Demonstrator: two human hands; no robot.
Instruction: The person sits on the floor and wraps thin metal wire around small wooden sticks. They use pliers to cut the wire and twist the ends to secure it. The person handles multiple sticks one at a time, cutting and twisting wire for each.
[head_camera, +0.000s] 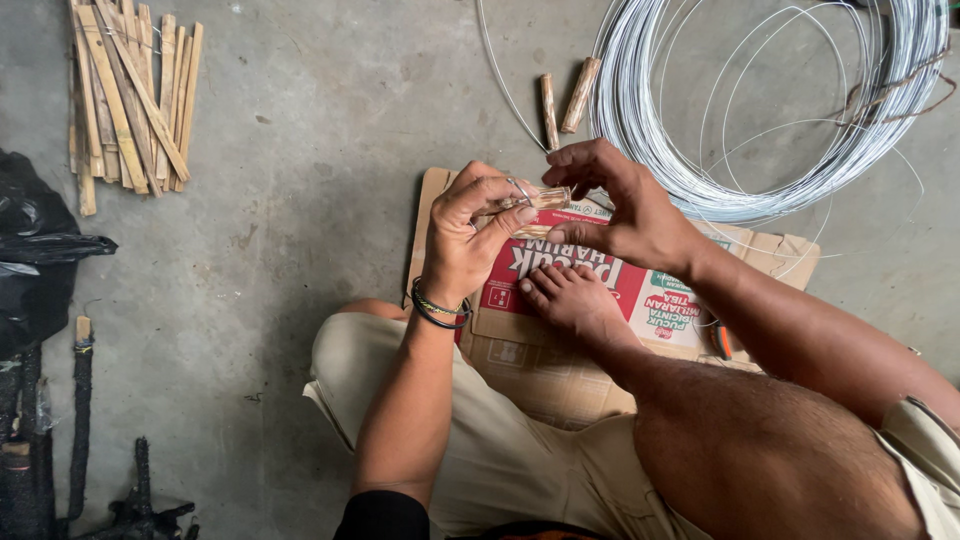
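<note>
Fingers (497, 222) of the left hand (462, 245) curl shut around a short bamboo piece (545, 198), thumb pressed along its near side, while the right hand (620, 205) pinches the same piece from above with fingertips closed on its far end. I see a thin loop of wire (522, 188) wrapped at the piece, right between the two grips. The piece sits in the air just above a flattened cardboard box (560, 350) laid on the concrete floor (300, 180), and a bare foot (565, 295) rests on that cardboard directly below the hands.

Open room lies to the left of the hands: a wide bare stretch of grey, scuffed floor runs out to a bundle of split bamboo slats (125, 100) near the upper left corner, well apart from the work. On the far side, two more short bamboo pegs (565, 100) lie near the cardboard's edge. Just beyond the right hand, a large coil of shiny steel wire (760, 120) crowds the upper right, its loose strands springing outward over the floor. Black plastic (40, 250) and dark charred sticks (80, 420) line the left edge. A dark beaded bracelet (440, 308) rings the left wrist. Beige cloth shorts (500, 450) fill the lower middle.
</note>
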